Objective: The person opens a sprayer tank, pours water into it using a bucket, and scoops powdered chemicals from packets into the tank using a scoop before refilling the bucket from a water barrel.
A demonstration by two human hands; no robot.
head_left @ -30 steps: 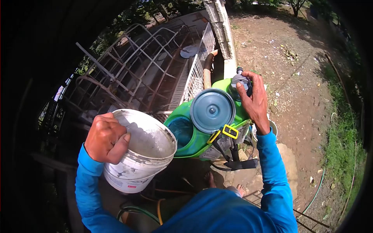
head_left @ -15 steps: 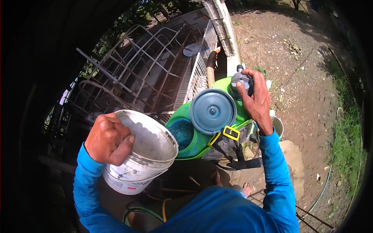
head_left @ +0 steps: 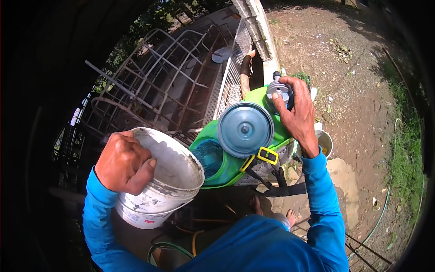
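My left hand is closed over the rim of a white, stained bucket. The bucket tilts rightward, its lip against the round opening of a green backpack sprayer tank. Bluish, rippled liquid shows inside that opening, by the lip. Next to it a round blue-grey lid lies on the tank. My right hand wraps its fingers and thumb around a ridged grey cylindrical fitting at the tank's far end. A black strap with a yellow buckle hangs at the near side.
Metal pen bars and a slatted panel stand behind, by a concrete post. A corrugated hose runs beside the panel. Another bucket stands right of the tank. Green hose coils lie near my legs.
The view has shifted slightly, and the bucket, tank and lid appear a little further left. The liquid in the opening looks more disturbed. Both hands keep their holds.
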